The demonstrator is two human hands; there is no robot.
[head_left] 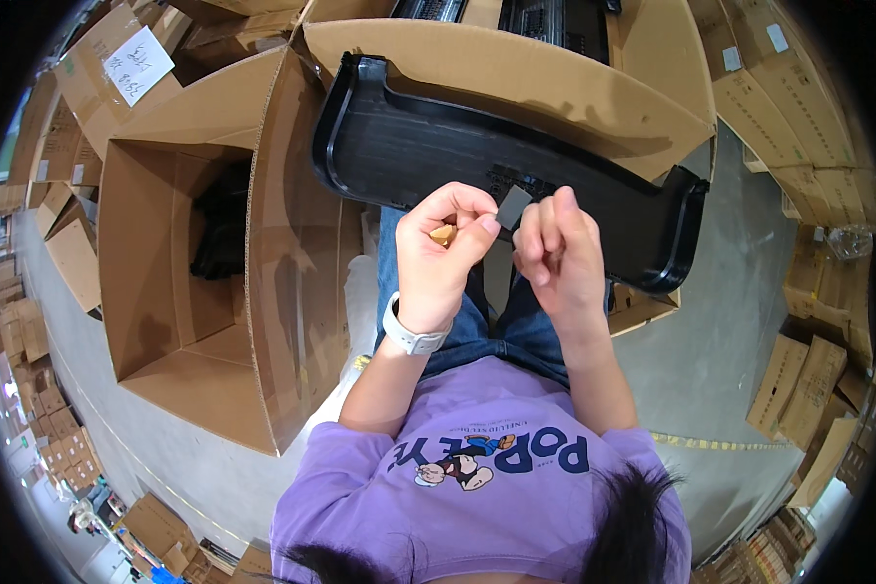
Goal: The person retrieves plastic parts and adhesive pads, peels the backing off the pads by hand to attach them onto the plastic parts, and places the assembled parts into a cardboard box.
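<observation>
My left hand [436,258], with a pale watch on its wrist, pinches a small flat grey piece [514,206] between thumb and forefinger. A small yellow-brown object [443,235] shows in the curl of the same hand; its kind is unclear. Close beside the grey piece, my right hand [563,255] is closed with its fingers curled; what they hold, if anything, is hidden. Beyond both hands a long black plastic panel [438,136] with raised ends lies slanted across, in front of a cardboard box. Dark slots mark its middle near the grey piece.
An open carton [190,355] stands at my left with dark parts [226,224] inside. Ahead, a large open box [506,73] holds more black parts. Stacked cartons [788,107] line the right side. Grey floor [720,321] shows to the right.
</observation>
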